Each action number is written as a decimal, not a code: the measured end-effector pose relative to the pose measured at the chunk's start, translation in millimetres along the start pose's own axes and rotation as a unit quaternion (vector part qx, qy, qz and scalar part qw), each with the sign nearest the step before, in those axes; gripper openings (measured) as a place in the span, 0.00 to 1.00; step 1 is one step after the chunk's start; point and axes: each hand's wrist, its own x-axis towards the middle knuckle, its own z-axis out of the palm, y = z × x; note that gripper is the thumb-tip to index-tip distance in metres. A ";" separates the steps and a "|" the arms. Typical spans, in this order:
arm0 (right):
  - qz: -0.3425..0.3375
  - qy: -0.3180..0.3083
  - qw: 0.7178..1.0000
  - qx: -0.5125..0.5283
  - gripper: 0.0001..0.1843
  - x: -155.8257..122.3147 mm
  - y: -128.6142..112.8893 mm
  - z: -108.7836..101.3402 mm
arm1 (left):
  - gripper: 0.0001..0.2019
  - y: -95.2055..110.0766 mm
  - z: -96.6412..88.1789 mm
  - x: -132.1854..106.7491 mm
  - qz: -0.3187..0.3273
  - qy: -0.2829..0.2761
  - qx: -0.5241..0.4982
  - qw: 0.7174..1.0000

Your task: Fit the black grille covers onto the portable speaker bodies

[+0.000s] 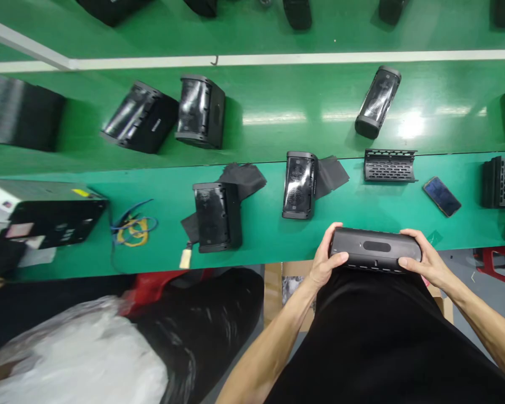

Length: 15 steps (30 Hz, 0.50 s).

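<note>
Left hand: we've got the left hand (325, 262) wrapped round the left end of the casing, thumb on top, so it's holding that end.
Right hand: same deal mirrored, the right hand (427, 262) grips the right end, thumb on top too.
Black casing (376, 261): it's lying sideways between both hands, right at the near edge of the green table (261, 224), oval patch facing up at us.
Just beyond it: we spot a slotted cover (389, 166) at the table's far edge, with a phone (441, 196) lying tilted to its right.
Left of the cover: a glossy-fronted unit (298, 185) next to a dark sheet (332, 175).
Further left: another black unit (216, 216), then a pale-tipped brush (186, 258) near its near left corner, and we've got a yellow and blue cable tangle (135, 231) past that.
Far surface: we see more glossy units, one slim one (377, 102) on the right and a pair further left.
Near left: someone's dark trousers (210, 320), beside a red seat (151, 286).
</note>
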 end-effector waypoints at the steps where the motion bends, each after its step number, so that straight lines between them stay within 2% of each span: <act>1: 0.000 -0.003 1.000 0.000 0.44 1.1 0.6 0.1 | 0.43 -1.2 -2.5 1.2 -0.012 -0.002 -0.004 1.000; 5: -0.010 -0.022 1.000 -0.010 0.54 -1.5 -0.6 -3.2 | 0.46 3.8 -11.2 3.0 -0.018 -0.029 0.011 0.999; 8: -0.004 -0.013 1.000 0.002 0.50 -8.2 -5.6 -1.3 | 0.49 10.0 -10.4 0.1 0.012 -0.039 0.065 0.997; 11: -0.008 0.015 1.000 0.020 0.45 -10.4 -8.9 5.1 | 0.48 5.7 -5.0 -2.6 0.023 -0.005 0.080 0.997; 15: 0.016 0.016 0.998 0.052 0.43 -1.7 -6.5 6.1 | 0.50 -6.1 -2.6 -1.0 -0.017 0.030 0.039 0.999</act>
